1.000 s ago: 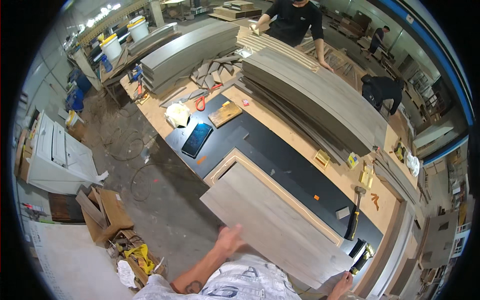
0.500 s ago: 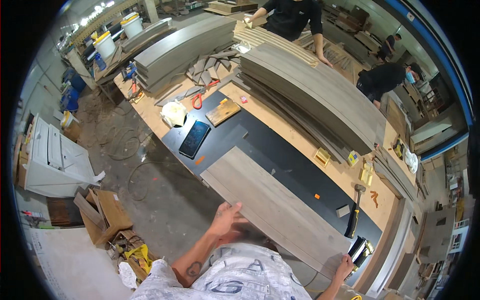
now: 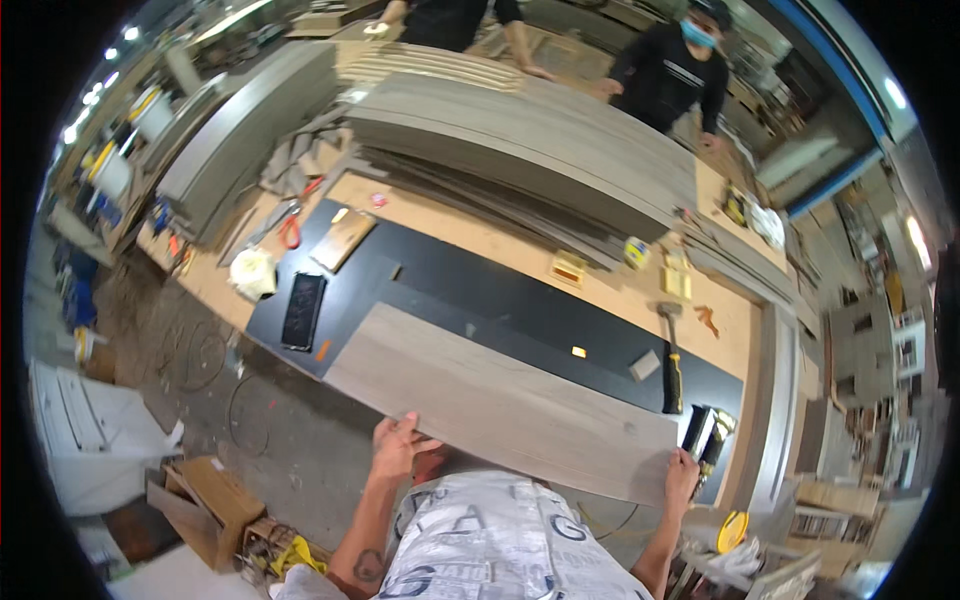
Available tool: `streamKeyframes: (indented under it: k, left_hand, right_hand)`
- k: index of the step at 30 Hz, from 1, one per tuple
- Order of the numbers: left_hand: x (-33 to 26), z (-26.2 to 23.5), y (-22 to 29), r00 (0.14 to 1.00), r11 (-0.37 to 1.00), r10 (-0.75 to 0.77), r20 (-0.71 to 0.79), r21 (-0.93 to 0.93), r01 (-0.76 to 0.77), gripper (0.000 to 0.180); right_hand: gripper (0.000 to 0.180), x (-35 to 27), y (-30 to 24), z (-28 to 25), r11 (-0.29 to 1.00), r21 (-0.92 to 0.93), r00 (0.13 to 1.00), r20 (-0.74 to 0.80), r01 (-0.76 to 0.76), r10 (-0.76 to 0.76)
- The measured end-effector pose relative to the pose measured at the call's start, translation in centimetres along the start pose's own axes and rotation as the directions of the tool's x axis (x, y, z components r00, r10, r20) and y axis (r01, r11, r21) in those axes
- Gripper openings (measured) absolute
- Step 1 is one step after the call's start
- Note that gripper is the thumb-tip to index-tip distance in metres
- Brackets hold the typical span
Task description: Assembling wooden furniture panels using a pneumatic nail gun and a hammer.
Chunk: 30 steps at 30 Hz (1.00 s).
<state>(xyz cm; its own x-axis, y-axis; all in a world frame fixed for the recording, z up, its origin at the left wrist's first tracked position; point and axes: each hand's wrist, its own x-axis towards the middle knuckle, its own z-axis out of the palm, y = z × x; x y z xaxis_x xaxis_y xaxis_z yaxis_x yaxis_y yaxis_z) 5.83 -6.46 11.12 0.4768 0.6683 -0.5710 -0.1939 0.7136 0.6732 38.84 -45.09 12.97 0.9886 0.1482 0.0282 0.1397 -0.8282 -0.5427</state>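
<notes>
A long grey wood plank (image 3: pixel 500 405) lies over the near part of a black board (image 3: pixel 440 270) on the bench, its front edge jutting toward me. Along that front edge, my left hand (image 3: pixel 398 447) pinches the plank, thumb on top and some fingers underneath. My right hand (image 3: pixel 682 475) grips the plank's right end, its fingers partly hidden. Just beyond the right hand is a black tool with bright metal parts (image 3: pixel 708 440), perhaps a nailer. A hammer (image 3: pixel 671 360) with a black and yellow handle lies farther back, beside a small grey block (image 3: pixel 645 365).
Stacked grey planks (image 3: pixel 530 140) fill the bench's far side. Toward the left lie a phone (image 3: pixel 303 312), a wood block (image 3: pixel 343 240), a whitish roll (image 3: pixel 252 273) and red-handled scissors (image 3: pixel 290 232). A person in a mask (image 3: pixel 670 75) and another person (image 3: pixel 445 25) stand across the bench.
My view has turned, so the bench appears more level. Both hands still hold the plank, which now lies more crosswise before me. The masked person across the bench now stands upright.
</notes>
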Motion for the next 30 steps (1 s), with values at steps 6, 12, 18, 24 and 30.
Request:
streamKeyframes:
  k: [6, 12, 18, 24, 30]
  left_hand:
    - [0.0, 0.2, 0.1, 0.999, 0.999, -0.010, 0.041, -0.034, 0.011, 0.022]
    - [0.6, 1.0, -0.4, 0.999, 0.998, 0.004, 0.048, 0.057, -0.006, 0.019]
    - [0.7, -1.1, -0.3, 0.990, 0.994, -0.010, 0.139, 0.108, -0.006, 0.031]
    - [1.5, -0.9, -1.4, 0.994, 0.995, -0.026, 0.104, 0.104, 0.016, 0.044]
    - [1.8, -2.0, -1.7, 0.994, 0.990, -0.052, 0.094, 0.132, 0.040, 0.047]
  right_hand:
    - [0.028, -1.0, -1.2, -0.9, 0.987, -0.053, 0.988, 0.009, -0.154, 0.154]
    - [0.032, -1.6, 0.7, -0.6, 0.995, -0.003, 0.994, -0.042, -0.104, 0.104]
    - [0.035, -1.2, 0.3, 0.8, 0.989, -0.060, 0.990, -0.057, -0.134, 0.130]
    - [0.033, -0.7, 0.1, 0.6, 0.981, -0.035, 0.981, 0.026, -0.191, 0.192]
    - [0.033, -0.9, 1.2, 2.1, 0.981, -0.058, 0.980, 0.070, -0.184, 0.188]
